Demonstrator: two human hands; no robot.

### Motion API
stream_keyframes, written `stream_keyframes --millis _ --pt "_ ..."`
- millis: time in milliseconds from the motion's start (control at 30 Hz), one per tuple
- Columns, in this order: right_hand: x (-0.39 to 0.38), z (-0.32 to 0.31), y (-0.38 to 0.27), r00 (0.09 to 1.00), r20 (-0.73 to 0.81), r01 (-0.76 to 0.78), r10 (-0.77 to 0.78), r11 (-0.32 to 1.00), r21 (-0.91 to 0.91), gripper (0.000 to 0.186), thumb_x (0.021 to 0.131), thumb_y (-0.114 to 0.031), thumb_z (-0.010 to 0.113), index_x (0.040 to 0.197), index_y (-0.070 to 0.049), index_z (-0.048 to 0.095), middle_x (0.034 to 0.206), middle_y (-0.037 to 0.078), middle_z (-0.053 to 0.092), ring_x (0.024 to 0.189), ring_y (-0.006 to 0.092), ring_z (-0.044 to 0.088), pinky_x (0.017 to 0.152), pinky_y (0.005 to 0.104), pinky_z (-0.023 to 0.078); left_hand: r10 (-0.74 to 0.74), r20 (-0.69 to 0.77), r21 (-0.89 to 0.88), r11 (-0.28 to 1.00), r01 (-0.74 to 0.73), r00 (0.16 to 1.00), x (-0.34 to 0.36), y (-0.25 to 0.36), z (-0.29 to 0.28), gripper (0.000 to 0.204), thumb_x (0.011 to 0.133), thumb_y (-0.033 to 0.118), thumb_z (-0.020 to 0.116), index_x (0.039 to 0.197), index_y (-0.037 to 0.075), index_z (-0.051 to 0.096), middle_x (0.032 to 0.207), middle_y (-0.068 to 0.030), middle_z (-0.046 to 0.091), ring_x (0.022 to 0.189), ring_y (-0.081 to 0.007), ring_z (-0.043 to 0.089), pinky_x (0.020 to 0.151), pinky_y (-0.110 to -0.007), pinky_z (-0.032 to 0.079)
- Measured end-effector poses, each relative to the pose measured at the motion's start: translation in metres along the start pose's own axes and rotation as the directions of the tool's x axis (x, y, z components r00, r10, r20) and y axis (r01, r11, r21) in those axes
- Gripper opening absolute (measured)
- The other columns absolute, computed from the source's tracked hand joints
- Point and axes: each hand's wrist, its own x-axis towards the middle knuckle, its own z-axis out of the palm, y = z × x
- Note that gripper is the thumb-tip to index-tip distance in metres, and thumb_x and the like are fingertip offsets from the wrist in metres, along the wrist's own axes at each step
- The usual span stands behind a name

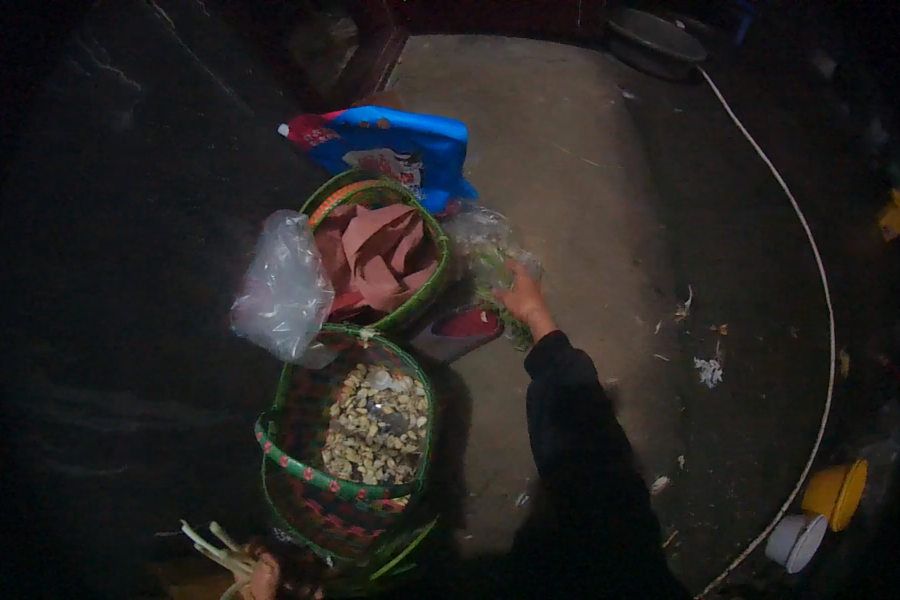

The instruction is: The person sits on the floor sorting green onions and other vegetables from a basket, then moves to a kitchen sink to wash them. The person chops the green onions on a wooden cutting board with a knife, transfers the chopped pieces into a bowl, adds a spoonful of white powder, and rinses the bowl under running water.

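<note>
At the lower left edge my left hand (262, 578) is closed round a bunch of green onions (218, 548). Their pale ends stick up to the left, and green leaves show to the right. My right hand (523, 300) reaches out to the middle, its fingers bent on thin leafy greens (490, 292) beside a clear plastic bag (485, 235). A green woven basket (270, 440) between my hands holds many small pale pieces (370, 430), too small to name surely. Behind it, a second woven basket (440, 270) holds crumpled reddish-brown paper or cloth (380, 255).
A clear plastic bag (285, 290) hangs over the baskets' left side. Beyond lies a blue bag (410, 140). A pale container with a red inside (467, 325) stands near my right hand. On the right are a hose (825, 290), a yellow bucket (835, 495) and a white bucket (796, 542).
</note>
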Motion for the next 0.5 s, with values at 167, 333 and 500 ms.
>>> stream_keyframes --millis 167,333,500 --pt "-0.031 -0.021 -0.018 1.0 -0.008 0.013 -0.013 0.998 -0.064 0.032 0.079 -0.013 0.062 0.108 -0.001 0.058 0.095 0.023 0.066 0.091 0.0409 0.064 0.081 0.0453 0.049 -0.085 -0.019 0.031 0.996 0.086 0.996 -0.009 -0.012 0.01 0.022 0.091 0.035 0.062 0.095 0.016 0.052 0.055 0.0034 0.039 0.039 -0.0117 0.036 0.036 -0.032 0.034" --pt "-0.113 -0.098 -0.05 0.989 0.134 -0.072 0.055 0.989 0.125 0.031 0.08 -0.012 0.061 0.11 -0.002 0.059 0.095 0.018 0.068 0.088 0.0324 0.066 0.078 0.0391 0.05 -0.29 0.227 0.089 0.957 0.277 0.93 -0.009 -0.027 0.064 0.024 0.09 0.036 0.062 0.089 0.014 0.055 0.056 0.0032 0.043 0.045 -0.0113 0.042 0.039 -0.03 0.034" --pt "-0.246 -0.144 -0.056 0.887 0.381 0.224 -0.262 0.964 0.14 0.03 0.082 -0.016 0.066 0.108 -0.004 0.059 0.092 0.014 0.066 0.086 0.032 0.065 0.076 0.0387 0.051 -0.349 0.378 0.229 0.933 0.279 0.857 -0.015 -0.067 0.157 0.026 0.094 0.033 0.062 0.095 0.007 0.06 0.066 0.0001 0.055 0.047 -0.0086 0.045 0.039 -0.026 0.032"
